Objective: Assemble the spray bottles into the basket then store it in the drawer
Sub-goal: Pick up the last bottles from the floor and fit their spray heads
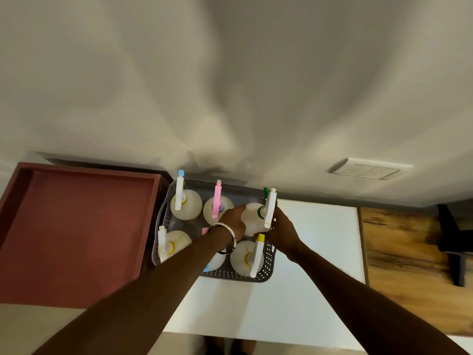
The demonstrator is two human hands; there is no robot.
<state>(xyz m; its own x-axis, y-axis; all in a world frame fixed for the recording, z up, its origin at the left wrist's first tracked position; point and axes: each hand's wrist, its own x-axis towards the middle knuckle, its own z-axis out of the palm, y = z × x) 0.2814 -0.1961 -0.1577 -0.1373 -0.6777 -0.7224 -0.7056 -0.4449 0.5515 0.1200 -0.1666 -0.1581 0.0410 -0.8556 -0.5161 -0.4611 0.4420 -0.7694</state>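
Grey basket [163,213] | both hands' grip holds green-capped bottle [252,216] | left arm [179,265] hides middle bottle

Left arm [163,272] hides most of one bottle [217,261] in basket [238,276]. Dark thing [453,249] on right blurry, cannot tell what.

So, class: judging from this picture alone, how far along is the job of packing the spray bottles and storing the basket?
Done: several bottles stand in the grey basket. In hand: the left hand and right hand are setting the green-capped bottle into its far right corner. Left: moving the basket from the white table into the open red drawer.
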